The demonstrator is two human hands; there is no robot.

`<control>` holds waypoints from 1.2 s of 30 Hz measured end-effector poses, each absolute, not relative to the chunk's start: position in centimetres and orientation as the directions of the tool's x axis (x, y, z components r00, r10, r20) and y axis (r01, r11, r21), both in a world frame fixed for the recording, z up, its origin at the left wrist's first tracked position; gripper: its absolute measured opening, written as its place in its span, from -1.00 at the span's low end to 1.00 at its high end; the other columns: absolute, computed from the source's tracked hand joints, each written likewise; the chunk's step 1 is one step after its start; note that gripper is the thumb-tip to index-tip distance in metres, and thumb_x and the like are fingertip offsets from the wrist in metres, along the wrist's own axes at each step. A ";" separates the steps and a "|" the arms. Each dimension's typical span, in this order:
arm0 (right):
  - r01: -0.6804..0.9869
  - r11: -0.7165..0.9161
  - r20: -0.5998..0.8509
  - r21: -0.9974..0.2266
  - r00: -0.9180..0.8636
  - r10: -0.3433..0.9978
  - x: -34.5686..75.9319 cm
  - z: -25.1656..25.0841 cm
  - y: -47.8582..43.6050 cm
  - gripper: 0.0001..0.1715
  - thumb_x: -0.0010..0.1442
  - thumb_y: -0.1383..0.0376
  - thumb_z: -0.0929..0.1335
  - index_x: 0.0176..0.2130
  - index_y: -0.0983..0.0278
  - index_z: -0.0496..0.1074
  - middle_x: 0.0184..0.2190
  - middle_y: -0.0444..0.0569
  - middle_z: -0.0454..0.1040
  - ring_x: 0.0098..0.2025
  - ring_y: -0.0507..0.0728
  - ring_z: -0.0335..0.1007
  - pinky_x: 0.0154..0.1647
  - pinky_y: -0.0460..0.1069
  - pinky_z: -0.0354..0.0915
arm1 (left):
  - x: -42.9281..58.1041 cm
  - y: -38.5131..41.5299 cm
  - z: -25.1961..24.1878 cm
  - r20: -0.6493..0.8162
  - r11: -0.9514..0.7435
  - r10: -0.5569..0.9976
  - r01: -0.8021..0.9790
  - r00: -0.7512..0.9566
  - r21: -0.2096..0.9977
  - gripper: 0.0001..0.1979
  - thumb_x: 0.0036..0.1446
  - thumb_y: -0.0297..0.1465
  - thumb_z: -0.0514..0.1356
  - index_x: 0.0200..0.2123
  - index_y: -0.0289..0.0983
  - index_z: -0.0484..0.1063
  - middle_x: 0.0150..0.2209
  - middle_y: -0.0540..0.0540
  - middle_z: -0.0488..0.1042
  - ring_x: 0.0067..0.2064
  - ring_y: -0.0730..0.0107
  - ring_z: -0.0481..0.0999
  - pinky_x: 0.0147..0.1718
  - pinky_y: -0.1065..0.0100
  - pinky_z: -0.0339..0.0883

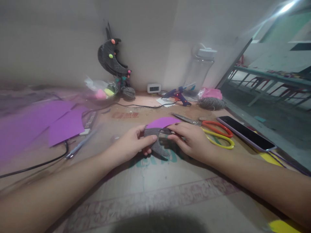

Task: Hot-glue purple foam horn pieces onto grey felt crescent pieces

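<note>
A small crescent shape [159,147], part wrapped in grey yarn, is held just above the table in front of me. Its upper part is bare purple sheet [163,122]. My left hand [132,142] closes on the wrapped left end, thumb across the front and fingers behind. At the right side, my right hand [194,140] has its fingers bent at a dark grey length of yarn [166,131] beside the crescent. The fingertips there are partly hidden. Scissors [201,123] with red and yellow handles lie just beyond my right hand.
Purple sheets [65,119], a pen [79,147] and a black cable lie left. A finished-looking grey crescent ornament [109,58] leans on the wall. Behind are a small digital display [154,88], a glue gun [178,95], a clear jar [199,72] and yarn [212,103]; a phone [246,132] lies right.
</note>
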State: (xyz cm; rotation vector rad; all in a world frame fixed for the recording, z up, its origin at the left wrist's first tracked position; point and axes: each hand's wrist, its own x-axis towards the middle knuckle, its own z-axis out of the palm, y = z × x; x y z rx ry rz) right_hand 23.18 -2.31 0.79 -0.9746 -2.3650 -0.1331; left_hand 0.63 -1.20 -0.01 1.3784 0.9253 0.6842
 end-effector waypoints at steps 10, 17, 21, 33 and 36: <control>0.675 0.736 0.574 -0.051 -0.584 0.574 23.1 0.5 -2.2 -0.72 0.29 0.24 0.29 -0.12 0.36 0.48 -0.32 0.05 0.56 -0.29 0.12 0.47 -0.30 -0.04 0.27 | 0.8 -1.3 0.1 -0.108 0.041 0.839 0.137 0.534 0.990 -0.76 0.12 -0.26 0.22 -0.17 -0.26 0.38 -0.53 0.09 0.38 -0.57 0.59 0.37 -0.58 0.53 0.25; 0.670 0.739 0.553 -0.070 -0.590 0.588 23.2 0.6 -2.2 -0.73 0.30 0.24 0.28 -0.13 0.34 0.48 -0.35 0.01 0.56 -0.32 0.10 0.45 -0.32 -0.05 0.27 | 0.8 -1.3 0.3 -0.118 0.044 0.840 0.150 0.530 0.988 -0.77 0.13 -0.27 0.22 -0.18 -0.26 0.38 -0.54 0.09 0.37 -0.56 0.60 0.37 -0.57 0.54 0.25; 0.649 0.749 0.551 -0.134 -0.580 0.600 23.2 1.0 -2.5 -0.70 0.32 0.23 0.25 -0.09 0.35 0.45 -0.30 0.03 0.54 -0.28 0.10 0.44 -0.26 -0.04 0.30 | 0.7 -1.3 0.3 -0.153 0.102 0.851 0.128 0.502 0.987 -0.76 0.11 -0.25 0.23 -0.23 -0.27 0.36 -0.55 0.10 0.38 -0.57 0.60 0.37 -0.57 0.54 0.26; 0.676 0.725 0.535 -0.131 -0.568 0.625 23.2 0.8 -2.3 -0.72 0.31 0.25 0.25 -0.09 0.32 0.45 -0.24 0.04 0.55 -0.22 0.12 0.44 -0.19 -0.01 0.33 | 0.7 -1.4 0.7 -0.193 0.171 0.853 0.090 0.485 0.981 -0.75 0.10 -0.25 0.23 -0.21 -0.28 0.35 -0.55 0.09 0.38 -0.57 0.59 0.36 -0.54 0.51 0.27; 0.677 0.726 0.530 -0.124 -0.573 0.625 23.2 0.8 -2.3 -0.71 0.32 0.24 0.24 -0.08 0.31 0.45 -0.22 0.06 0.55 -0.20 0.13 0.45 -0.18 0.00 0.33 | 0.7 -1.4 0.7 -0.199 0.183 0.846 0.082 0.494 0.980 -0.74 0.10 -0.26 0.24 -0.20 -0.28 0.36 -0.55 0.09 0.38 -0.57 0.58 0.36 -0.54 0.51 0.26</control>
